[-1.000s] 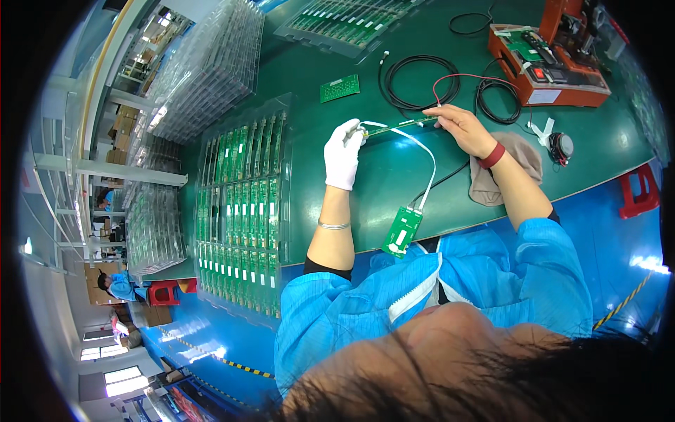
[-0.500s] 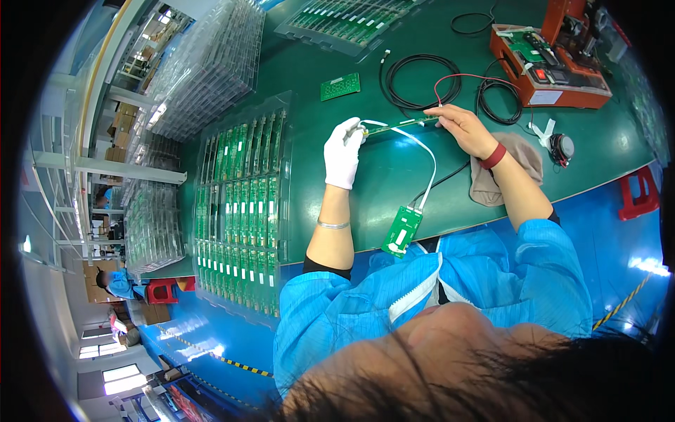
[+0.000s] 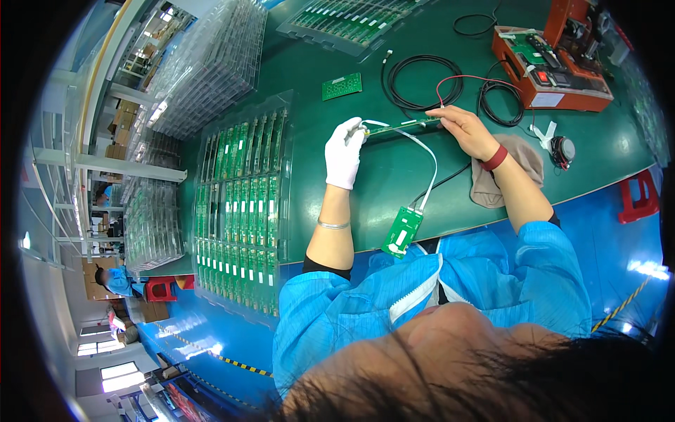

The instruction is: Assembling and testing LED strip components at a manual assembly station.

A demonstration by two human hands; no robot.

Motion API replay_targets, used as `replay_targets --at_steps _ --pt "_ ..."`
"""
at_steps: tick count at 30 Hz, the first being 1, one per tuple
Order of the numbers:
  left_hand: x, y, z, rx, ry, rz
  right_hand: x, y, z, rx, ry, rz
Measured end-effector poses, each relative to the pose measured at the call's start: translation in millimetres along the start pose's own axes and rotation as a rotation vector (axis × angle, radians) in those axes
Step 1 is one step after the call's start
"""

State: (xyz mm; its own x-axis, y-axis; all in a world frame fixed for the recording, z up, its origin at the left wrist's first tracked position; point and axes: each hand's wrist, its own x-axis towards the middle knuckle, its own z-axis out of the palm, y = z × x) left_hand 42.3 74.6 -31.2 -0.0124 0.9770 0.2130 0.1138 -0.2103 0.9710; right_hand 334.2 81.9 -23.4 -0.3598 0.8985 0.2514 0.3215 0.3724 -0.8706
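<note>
Circuit board in fingers; white label on orange machine.

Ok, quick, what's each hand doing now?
Left hand: closed, gloved, holding the left end of the board.
Right hand: closed, bare, holding its right end.

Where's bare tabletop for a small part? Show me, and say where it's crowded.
Free: the strip between the left board tray and the gloved left hand; also right of the round, speaker-like part, between the orange machine and the near table edge. Crowded: beyond the hands, with coiled black cable.
</note>
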Motion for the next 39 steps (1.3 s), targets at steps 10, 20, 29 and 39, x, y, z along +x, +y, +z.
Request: replay_targets --at_steps 10,20,29,39 --pt "-7 12 -6 -0.069 0.072 -0.135 3 1 9 0.251 -0.024 0.091" --pt "-10 18 -20 -0.028 0.054 -0.301 -4 -5 29 0.512 0.025 0.118" --pt "-13 21 -9 -0.118 0.042 -0.266 6 9 29 0.574 0.005 0.196" --pt "-6 14 -9 0.227 -0.020 -0.178 6 0 29 0.510 0.045 0.204"
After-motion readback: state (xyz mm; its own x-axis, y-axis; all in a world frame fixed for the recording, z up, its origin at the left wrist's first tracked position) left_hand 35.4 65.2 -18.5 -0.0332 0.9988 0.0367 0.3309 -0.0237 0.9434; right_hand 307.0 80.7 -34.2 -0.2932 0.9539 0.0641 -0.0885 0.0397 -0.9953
